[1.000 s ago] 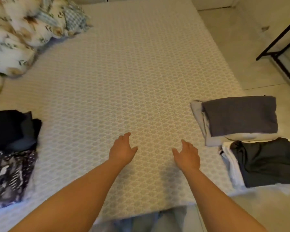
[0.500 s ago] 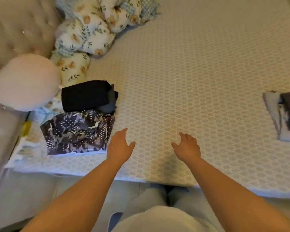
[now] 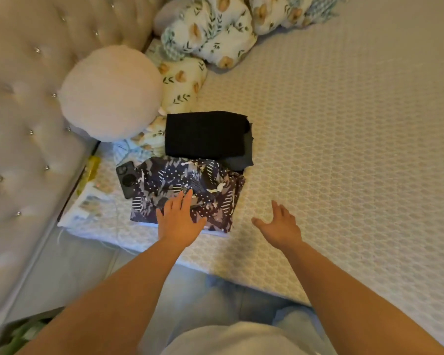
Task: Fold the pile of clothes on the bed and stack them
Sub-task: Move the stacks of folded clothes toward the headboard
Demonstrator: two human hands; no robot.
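Note:
A folded patterned garment (image 3: 203, 190), dark with white dots and leaf shapes, lies near the bed's front edge. Behind it sits a folded black garment (image 3: 205, 134) on top of a dark grey one (image 3: 244, 156). My left hand (image 3: 177, 219) is spread flat over the near part of the patterned garment, fingers apart, holding nothing. My right hand (image 3: 278, 226) hovers open over the bare mattress (image 3: 344, 149), just right of the patterned garment.
A round pale cushion (image 3: 110, 93) and floral pillows (image 3: 210, 37) lie at the head of the bed by a tufted headboard (image 3: 23, 111). A dark phone (image 3: 127, 178) rests left of the patterned garment. The bed's edge runs in front of my legs.
The view swung left, away from the two folded stacks on the right. My left hand moved from bare mattress onto the patterned garment; my right hand followed leftward, still open.

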